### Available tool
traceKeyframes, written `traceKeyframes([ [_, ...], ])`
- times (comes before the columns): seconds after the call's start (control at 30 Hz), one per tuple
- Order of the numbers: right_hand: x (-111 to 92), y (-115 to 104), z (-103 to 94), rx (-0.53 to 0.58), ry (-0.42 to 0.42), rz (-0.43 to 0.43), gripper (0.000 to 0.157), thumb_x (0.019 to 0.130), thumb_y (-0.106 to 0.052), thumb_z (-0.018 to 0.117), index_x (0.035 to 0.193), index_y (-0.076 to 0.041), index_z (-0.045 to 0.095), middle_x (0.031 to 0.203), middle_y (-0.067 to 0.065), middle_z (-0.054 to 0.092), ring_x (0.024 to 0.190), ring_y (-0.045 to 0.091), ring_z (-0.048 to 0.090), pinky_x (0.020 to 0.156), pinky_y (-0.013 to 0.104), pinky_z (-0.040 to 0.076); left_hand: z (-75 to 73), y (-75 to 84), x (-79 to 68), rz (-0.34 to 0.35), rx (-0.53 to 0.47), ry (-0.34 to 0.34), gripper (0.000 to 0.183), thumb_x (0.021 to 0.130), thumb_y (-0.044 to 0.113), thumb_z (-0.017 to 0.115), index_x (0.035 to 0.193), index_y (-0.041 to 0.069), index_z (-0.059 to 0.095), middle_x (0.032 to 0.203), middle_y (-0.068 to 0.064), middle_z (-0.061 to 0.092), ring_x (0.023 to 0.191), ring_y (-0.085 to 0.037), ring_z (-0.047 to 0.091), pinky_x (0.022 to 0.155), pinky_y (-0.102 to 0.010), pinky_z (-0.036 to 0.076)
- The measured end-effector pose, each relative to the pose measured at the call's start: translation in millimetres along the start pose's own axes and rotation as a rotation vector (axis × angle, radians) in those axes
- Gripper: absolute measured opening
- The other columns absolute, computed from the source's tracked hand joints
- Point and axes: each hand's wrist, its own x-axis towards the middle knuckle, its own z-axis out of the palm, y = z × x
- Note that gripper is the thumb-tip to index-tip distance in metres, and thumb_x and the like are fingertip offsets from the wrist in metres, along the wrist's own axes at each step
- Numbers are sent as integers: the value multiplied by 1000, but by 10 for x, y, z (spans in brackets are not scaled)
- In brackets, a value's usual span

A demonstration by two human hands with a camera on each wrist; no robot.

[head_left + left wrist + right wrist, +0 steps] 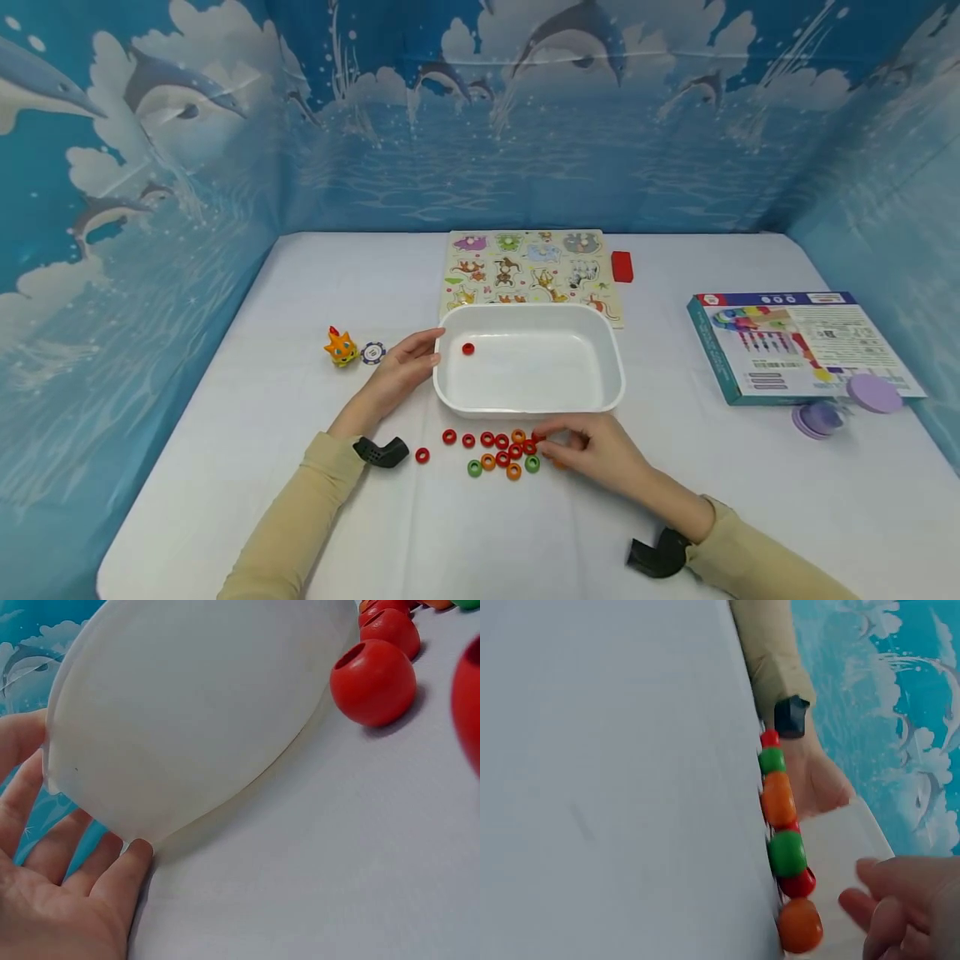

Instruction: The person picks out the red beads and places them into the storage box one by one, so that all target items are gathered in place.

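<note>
A white plastic tray (528,412) stands mid-table with a red bead (468,349) inside at its left. My left hand (402,372) touches the tray's left end, its fingers spread along the outer wall; the left wrist view shows fingertips against the side. In front of the tray lie several loose beads: red beads (502,459), orange beads (513,472) and green beads (475,468). Over the right end of this group is my right hand (592,450), thumb and index fingertips a little apart near a red bead. In the right wrist view the fingers (885,877) show nothing between them.
Behind the tray lies an animal peg puzzle board (506,271), with a red block (622,267) beside it. A spiky orange toy (342,347) and a poker chip (372,353) sit left. At right are a game box (802,346) and a purple-lidded container (821,419).
</note>
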Motion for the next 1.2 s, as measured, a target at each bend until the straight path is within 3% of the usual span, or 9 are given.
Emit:
traceKeyframes([
  [0.13, -9, 88, 113, -118, 103, -39, 21, 77, -23, 71, 97, -19, 68, 51, -16, 43, 42, -1, 36, 36, 15, 31, -5, -6, -1, -4, -3, 1, 46, 88, 7, 54, 132, 6, 40, 140, -9, 33, 125, -22, 34, 97, -32, 36],
  [0.3, -12, 133, 160, -183, 150, -42, 23, 74, -23, 73, 96, -20, 68, 51, -17, 41, 42, -3, 35, 37, 13, 29, -10, -16, -5, -1, 6, 7, 47, 87, 11, 57, 131, 8, 42, 140, -9, 32, 125, -22, 34, 97, -32, 37],
  [0.73, -21, 147, 183, -189, 166, 7, 22, 72, -16, 74, 93, -21, 69, 54, -17, 44, 42, -2, 36, 36, 15, 31, -19, -32, -8, -1, 6, 0, 47, 86, 14, 59, 130, 10, 43, 139, -6, 35, 125, -21, 35, 97, -32, 37],
  [1.2, -35, 92, 175, -224, 180, 71, 20, 71, -20, 75, 90, -24, 68, 50, -18, 42, 41, -2, 36, 35, 17, 31, -9, -37, -4, 3, -1, 4, 51, 83, 18, 63, 130, 9, 43, 138, -8, 35, 124, -21, 35, 97, -31, 36],
])
